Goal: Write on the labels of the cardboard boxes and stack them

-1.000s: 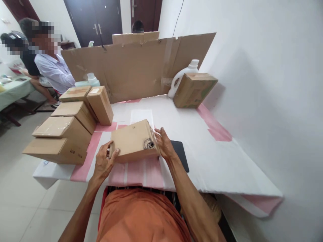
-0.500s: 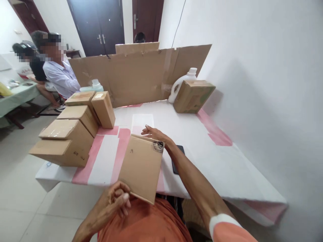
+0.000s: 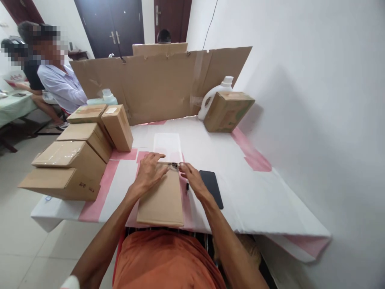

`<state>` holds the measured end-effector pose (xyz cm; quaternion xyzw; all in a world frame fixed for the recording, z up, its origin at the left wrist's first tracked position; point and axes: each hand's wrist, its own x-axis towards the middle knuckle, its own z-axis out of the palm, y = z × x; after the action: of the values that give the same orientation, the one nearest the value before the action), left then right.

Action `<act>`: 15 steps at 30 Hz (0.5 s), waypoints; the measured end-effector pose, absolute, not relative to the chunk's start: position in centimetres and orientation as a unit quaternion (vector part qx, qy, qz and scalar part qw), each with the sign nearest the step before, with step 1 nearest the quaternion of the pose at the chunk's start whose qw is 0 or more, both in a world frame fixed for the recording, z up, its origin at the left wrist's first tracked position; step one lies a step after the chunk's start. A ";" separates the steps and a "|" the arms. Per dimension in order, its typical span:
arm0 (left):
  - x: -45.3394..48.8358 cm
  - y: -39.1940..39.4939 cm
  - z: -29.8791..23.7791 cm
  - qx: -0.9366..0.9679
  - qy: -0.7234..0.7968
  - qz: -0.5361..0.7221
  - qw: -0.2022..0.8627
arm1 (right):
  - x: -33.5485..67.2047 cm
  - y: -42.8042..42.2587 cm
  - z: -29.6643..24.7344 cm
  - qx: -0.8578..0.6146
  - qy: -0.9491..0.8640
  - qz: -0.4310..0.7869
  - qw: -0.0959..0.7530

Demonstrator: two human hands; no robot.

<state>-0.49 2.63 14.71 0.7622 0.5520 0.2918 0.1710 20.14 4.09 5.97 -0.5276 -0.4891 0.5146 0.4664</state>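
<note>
A flattened brown cardboard box lies on the white and pink table right in front of me, its near end at the table's edge. My left hand rests flat on its far left part, fingers stretched out. My right hand presses on its far right corner, fingers extended, next to a dark round mark on the cardboard. A small dark pen-like thing lies just beside my right hand.
A black phone lies right of the box. Several closed cartons are stacked at the left edge. A carton and white jug stand at the back by a cardboard screen. People sit at the far left.
The box, held tilted up off the table half a second ago, now lies flat on it. Both my hands have come down onto its far end.
</note>
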 end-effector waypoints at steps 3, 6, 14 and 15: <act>0.8 4.6 12.7 0.757 0.617 0.180 0.115 | 18.6 2.2 6.3 -0.487 -0.510 0.540 0.459; 0.6 3.2 12.1 0.733 0.647 0.179 0.113 | 17.2 0.4 6.8 -0.432 -0.482 0.600 0.471; -0.8 -4.1 13.6 0.697 0.658 0.258 0.118 | 16.1 -3.1 8.7 -0.449 -0.538 0.551 0.454; -0.8 -4.4 13.8 0.696 0.658 0.257 0.124 | 16.1 -2.9 9.1 -0.454 -0.557 0.539 0.439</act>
<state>-0.77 -4.35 13.76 0.6962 0.6585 0.2574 0.1244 16.10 -2.91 9.12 -0.4537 -0.5569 0.5393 0.4395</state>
